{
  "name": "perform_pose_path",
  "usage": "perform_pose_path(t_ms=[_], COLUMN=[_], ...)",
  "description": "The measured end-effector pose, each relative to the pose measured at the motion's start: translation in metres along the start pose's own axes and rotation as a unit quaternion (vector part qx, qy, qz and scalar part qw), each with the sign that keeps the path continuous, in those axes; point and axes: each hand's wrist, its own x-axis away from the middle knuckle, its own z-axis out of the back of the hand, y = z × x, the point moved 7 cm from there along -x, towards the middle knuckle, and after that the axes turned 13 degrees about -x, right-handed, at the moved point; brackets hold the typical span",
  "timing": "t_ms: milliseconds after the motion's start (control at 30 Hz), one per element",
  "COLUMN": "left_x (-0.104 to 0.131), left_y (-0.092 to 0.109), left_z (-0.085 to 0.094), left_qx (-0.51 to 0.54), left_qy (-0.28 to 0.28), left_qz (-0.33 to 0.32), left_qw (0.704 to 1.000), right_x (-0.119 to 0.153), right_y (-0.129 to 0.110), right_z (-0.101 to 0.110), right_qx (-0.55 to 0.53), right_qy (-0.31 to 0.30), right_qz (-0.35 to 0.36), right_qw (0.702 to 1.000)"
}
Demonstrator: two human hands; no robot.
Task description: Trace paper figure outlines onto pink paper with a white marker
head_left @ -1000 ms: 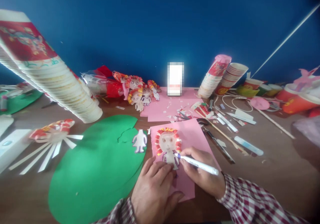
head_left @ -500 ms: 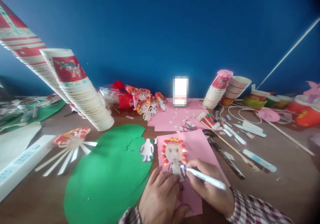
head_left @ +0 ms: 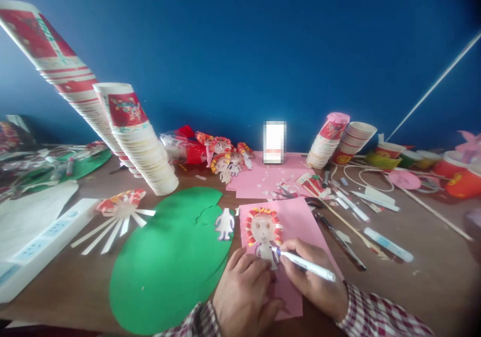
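My right hand is closed round a white marker. The marker's purple tip touches the body of a paper doll, which has a drawn face and a red-and-yellow curled ring of hair. Under the doll lies a sheet of pink paper. My left hand rests over the doll's lower part with its fingers laid down on it, holding nothing; the fingertips are partly hidden. A white paper body cutout with a purple outline sits on the green paper to the left.
Stacked paper cups lean at the left, near a power strip and a cut cup piece with strips. Behind are several finished dolls. Pens, paper scraps, a glue tube and more cups occupy the right.
The view has shifted slightly, so the left-side cups and green paper appear farther right. Both hands keep nearly the same place on the doll, the marker tip still against its body.
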Motion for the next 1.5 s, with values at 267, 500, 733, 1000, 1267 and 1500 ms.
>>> perform_pose_path(t_ms=[267,500,733,1000,1267,1500], left_x=[0.000,0.000,-0.002,-0.002,-0.001,0.002], left_y=[0.001,0.002,0.004,0.001,0.000,-0.002], left_z=[0.000,0.002,0.008,0.004,0.002,-0.001], left_qx=[0.014,-0.004,0.005,0.032,0.041,0.032], left_qy=[-0.012,-0.005,-0.013,-0.021,-0.035,-0.023], left_qz=[0.017,0.021,0.019,0.027,0.032,0.033], left_qw=[1.000,1.000,1.000,0.999,0.998,0.999], right_x=[0.002,0.004,0.003,0.003,0.002,0.001], right_y=[0.001,-0.002,-0.006,0.000,0.005,0.004], right_z=[-0.001,0.000,0.003,0.002,-0.001,0.000], right_qx=[0.001,0.005,0.012,0.019,0.003,0.009], right_qy=[-0.008,-0.007,0.001,0.004,-0.008,0.000], right_qz=[-0.004,0.001,0.016,0.006,0.000,-0.005], right_qw=[1.000,1.000,1.000,1.000,1.000,1.000])
